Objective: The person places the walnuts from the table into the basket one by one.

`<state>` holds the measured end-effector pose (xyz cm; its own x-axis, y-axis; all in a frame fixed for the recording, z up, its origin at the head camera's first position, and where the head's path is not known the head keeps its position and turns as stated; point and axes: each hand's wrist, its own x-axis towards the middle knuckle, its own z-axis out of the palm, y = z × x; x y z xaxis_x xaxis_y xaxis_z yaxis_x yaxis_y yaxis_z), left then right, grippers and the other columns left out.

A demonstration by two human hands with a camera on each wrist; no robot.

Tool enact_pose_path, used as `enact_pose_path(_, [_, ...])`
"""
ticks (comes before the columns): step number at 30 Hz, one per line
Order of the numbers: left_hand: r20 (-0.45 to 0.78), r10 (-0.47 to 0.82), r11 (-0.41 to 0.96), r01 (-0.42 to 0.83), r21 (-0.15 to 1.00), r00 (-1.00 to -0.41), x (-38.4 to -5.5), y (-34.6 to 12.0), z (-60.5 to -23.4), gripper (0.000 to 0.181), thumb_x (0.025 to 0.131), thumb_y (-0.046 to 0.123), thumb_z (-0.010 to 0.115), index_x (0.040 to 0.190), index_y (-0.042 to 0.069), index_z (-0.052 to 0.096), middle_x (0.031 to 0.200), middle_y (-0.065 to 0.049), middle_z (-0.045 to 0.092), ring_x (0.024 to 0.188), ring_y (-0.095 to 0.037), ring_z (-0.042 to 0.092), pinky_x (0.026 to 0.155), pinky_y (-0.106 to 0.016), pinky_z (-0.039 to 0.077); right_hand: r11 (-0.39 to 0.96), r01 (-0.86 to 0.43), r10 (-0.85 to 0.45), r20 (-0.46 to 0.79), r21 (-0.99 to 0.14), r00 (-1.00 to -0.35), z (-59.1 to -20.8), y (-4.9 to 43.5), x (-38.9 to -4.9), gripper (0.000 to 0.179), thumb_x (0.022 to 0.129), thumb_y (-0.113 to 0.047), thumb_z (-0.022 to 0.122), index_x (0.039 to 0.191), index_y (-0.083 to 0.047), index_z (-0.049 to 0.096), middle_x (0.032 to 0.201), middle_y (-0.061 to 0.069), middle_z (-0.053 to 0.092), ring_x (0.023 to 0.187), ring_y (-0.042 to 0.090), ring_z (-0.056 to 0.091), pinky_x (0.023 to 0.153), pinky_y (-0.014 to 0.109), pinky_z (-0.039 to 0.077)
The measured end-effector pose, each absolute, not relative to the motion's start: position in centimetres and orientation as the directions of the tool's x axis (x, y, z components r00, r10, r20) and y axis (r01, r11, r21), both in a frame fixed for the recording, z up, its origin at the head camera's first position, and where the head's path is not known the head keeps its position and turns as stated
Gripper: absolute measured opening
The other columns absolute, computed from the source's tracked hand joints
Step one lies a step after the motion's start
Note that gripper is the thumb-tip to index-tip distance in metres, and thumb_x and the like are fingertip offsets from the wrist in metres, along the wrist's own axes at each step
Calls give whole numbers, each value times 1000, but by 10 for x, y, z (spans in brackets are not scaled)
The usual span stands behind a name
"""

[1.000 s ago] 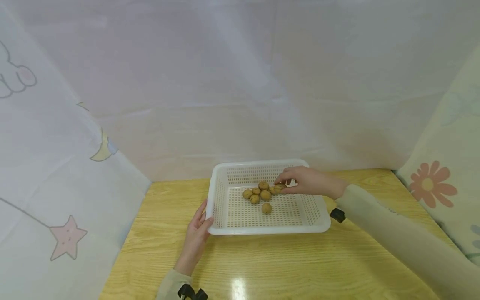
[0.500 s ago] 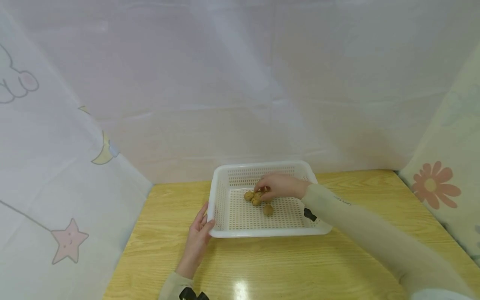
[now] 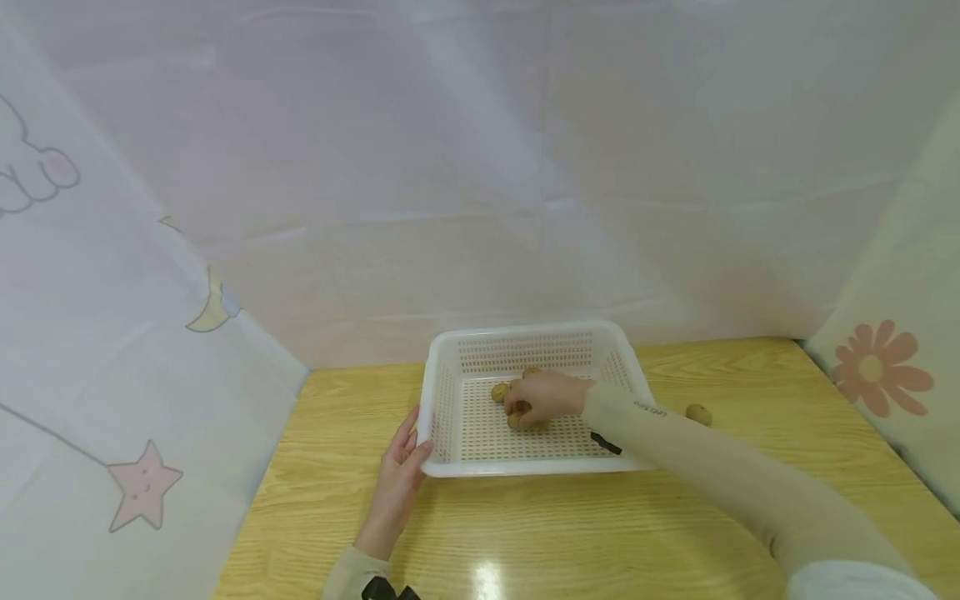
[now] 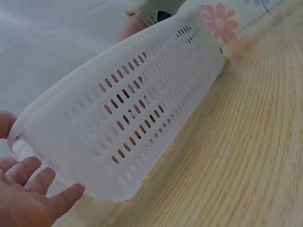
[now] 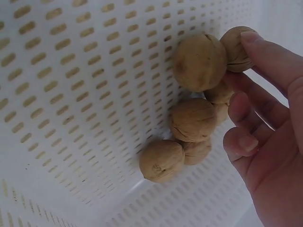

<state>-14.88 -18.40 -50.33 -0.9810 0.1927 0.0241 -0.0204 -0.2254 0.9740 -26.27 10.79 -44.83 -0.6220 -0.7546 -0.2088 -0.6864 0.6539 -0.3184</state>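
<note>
A white plastic basket (image 3: 536,467) with slotted walls stands on the wooden table, holding several walnuts (image 5: 193,119). My left hand (image 3: 400,479) grips its left rim near the front corner, thumb over the rim and fingers outside, against the end wall in the left wrist view. Inside the basket, my right hand (image 3: 546,397) pinches a walnut (image 5: 235,51), thumb on top of it; the fingers behind are partly hidden. A bigger walnut (image 5: 200,62) lies right beside the pinched one. From the head view, my right hand covers most of the walnuts.
A single walnut (image 3: 698,414) lies on the table (image 3: 585,533), right of the basket and just past my right sleeve. Pale printed cloth (image 3: 480,183) hangs behind the table and along both sides. A black strap clip (image 3: 606,443) sits at my right wrist.
My right hand has moved left and a little nearer the front within the basket, over the walnuts. The walnut on the table has come into view. My left hand keeps its hold.
</note>
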Motion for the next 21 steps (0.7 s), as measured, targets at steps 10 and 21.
enact_pose_path(10, [18, 195, -228, -28, 973, -981, -149, -184, -504, 71, 107, 7, 53, 167, 9, 17, 166, -21, 32, 149, -41, 36, 108, -39, 49, 666, -682, -745, -232, -301, -625, -452, 106, -263, 12, 95, -25, 78, 104, -17, 75, 92, -12, 69, 81, 3, 58, 78, 26, 53])
enact_pose_path(21, [17, 189, -229, -27, 973, -982, -149, -185, -506, 70, 107, 8, 53, 167, 10, 18, 166, -21, 32, 149, -39, 38, 107, -36, 51, 660, -554, -712, -189, -507, -676, -431, 123, -263, 27, 96, -16, 76, 122, -9, 74, 107, -1, 73, 92, 9, 63, 85, 33, 56])
